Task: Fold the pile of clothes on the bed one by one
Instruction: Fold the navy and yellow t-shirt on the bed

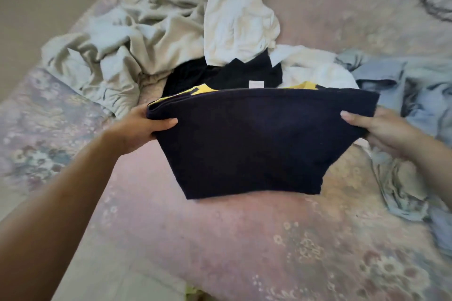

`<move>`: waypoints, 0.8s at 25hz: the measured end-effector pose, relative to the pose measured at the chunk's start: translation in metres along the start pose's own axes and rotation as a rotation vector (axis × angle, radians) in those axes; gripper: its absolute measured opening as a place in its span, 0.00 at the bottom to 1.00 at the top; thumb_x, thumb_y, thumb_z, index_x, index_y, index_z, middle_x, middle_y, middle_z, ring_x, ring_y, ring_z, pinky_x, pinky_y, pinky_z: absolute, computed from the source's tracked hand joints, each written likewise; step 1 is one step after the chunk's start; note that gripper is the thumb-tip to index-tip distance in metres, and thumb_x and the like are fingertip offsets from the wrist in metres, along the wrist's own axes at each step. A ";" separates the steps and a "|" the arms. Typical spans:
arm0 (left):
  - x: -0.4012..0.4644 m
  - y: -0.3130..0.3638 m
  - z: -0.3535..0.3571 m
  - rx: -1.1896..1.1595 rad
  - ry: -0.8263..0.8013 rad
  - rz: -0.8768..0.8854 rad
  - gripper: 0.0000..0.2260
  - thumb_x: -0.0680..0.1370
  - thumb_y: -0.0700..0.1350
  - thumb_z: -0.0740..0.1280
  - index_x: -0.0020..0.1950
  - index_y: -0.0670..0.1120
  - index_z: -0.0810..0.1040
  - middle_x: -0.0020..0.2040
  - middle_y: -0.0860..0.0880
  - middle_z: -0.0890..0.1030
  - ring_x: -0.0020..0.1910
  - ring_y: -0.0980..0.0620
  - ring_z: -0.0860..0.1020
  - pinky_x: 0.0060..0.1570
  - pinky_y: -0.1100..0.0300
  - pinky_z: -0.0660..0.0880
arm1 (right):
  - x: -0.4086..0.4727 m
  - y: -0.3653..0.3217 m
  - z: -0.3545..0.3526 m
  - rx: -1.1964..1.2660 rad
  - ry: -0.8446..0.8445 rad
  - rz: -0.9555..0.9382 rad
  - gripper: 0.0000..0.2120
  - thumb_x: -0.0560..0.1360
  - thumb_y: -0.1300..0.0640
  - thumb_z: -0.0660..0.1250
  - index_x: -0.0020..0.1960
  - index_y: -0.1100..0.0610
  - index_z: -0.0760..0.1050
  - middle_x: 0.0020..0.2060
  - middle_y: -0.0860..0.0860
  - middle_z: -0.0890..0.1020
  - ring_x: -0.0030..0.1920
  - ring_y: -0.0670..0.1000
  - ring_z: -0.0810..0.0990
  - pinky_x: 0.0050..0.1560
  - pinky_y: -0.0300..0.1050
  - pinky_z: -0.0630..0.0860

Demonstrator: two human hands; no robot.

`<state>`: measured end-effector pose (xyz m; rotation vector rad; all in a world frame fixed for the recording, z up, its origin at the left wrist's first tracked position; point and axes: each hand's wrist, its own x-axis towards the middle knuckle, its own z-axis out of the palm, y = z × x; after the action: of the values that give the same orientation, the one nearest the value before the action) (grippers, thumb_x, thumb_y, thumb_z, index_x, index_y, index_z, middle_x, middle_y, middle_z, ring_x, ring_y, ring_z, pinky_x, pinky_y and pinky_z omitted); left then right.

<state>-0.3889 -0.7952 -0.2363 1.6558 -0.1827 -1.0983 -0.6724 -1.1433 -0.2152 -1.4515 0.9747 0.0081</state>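
While you hold the navy garment (249, 144) up between your hands, the bed (244, 239) spreads under it, its pink floral cover soft and faintly patterned. Beyond your grip lies the pile (195, 39): crumpled beige cloth past your left hand, a white piece standing in loose folds, a black piece just behind the navy edge, and rumpled pale-blue cloth outside your right hand. The navy garment is folded double, a smooth matte trapezoid, wide at the held edge and narrower where it reaches the bed, with yellow showing along the fold. Your left hand (144, 127) clasps one upper corner, thumb on top. Your right hand (381, 129) pinches the other, arm extended.
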 end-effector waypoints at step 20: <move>-0.276 0.427 0.031 0.043 -0.006 0.824 0.13 0.76 0.29 0.63 0.47 0.45 0.81 0.37 0.51 0.82 0.37 0.54 0.80 0.42 0.64 0.79 | -0.362 -0.372 -0.076 0.197 0.575 -0.687 0.05 0.76 0.64 0.64 0.44 0.57 0.77 0.30 0.43 0.83 0.37 0.43 0.82 0.41 0.35 0.77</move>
<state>-0.3975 -0.8193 0.2719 1.3941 -0.8144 -0.4676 -0.7385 -1.0803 0.3014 -1.5662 0.8412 -1.0238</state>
